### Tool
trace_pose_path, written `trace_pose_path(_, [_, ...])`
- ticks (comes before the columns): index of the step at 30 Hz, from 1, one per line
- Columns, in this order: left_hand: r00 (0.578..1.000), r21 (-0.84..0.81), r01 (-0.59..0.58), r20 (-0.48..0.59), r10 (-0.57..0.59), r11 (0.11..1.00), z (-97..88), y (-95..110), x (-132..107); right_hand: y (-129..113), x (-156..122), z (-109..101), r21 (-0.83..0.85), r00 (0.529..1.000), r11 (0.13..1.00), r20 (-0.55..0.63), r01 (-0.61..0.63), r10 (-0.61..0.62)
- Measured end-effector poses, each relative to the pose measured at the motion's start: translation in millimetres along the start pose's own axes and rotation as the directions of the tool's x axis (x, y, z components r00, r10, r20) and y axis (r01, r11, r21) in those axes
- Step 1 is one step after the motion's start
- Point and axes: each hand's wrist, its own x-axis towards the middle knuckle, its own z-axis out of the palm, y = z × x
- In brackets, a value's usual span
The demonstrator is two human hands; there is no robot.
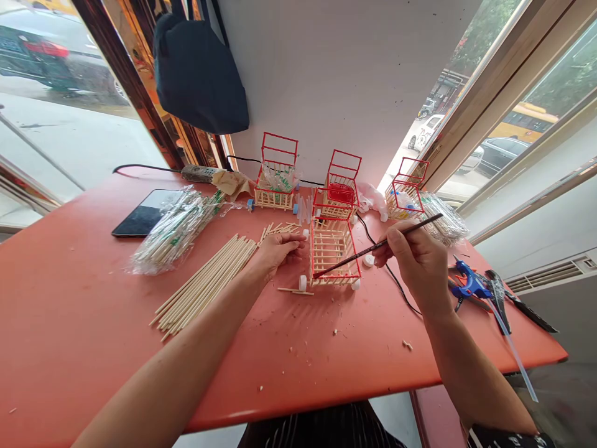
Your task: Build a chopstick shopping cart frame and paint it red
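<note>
A miniature shopping cart (333, 249) built of thin wooden sticks, with red-painted rims and white wheels, stands on the table in front of me. My right hand (413, 255) grips a slim dark paintbrush (373, 249); its tip meets the near left corner of the cart's red rim. Beside the cart's left side is my left hand (280, 252), its fingers curled and pinched near the far left wheel (306, 234). Whether those fingertips hold the cart or anything else is hidden. A loose stick (295, 291) lies by the near left wheel.
Bare sticks (205, 286) lie left, near a wrapped stick bundle (170, 227) and a black tablet (144, 214). Behind stand more carts, one holding a red container (341, 192). A white cap (369, 260), black cable (396, 283) and blue glue gun (470, 281) are at right.
</note>
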Motion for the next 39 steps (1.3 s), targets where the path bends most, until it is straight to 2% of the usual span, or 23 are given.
trace_pose_path(10, [1.000,0.009,0.000,0.006,0.000,1.000,-2.3,-1.9,1.9,-7.5,-9.0,-14.4,-0.094,0.998,0.996,-0.056,0.012,-0.017])
trace_pose_path(18, [1.000,0.004,0.004,-0.002,-0.004,1.000,-0.2,-0.2,0.3,-10.1,-10.8,-12.4,-0.099,0.999,0.995,-0.022,0.034,-0.037])
trace_pose_path(23, [1.000,0.004,0.010,0.000,-0.010,1.000,-1.2,-0.8,0.9,-14.1,-14.3,-13.1,-0.123,0.997,0.991,-0.057,0.047,-0.055])
trace_pose_path(36, [1.000,0.018,0.002,0.013,-0.002,1.000,-3.8,-4.0,4.1,-10.1,-14.2,-9.3,-0.108,0.995,0.990,-0.038,0.091,-0.095])
trace_pose_path(39, [1.000,0.018,0.004,0.018,-0.004,1.000,-4.0,-3.9,4.3,-8.8,-10.7,-15.5,-0.108,0.992,0.991,-0.088,0.076,-0.085])
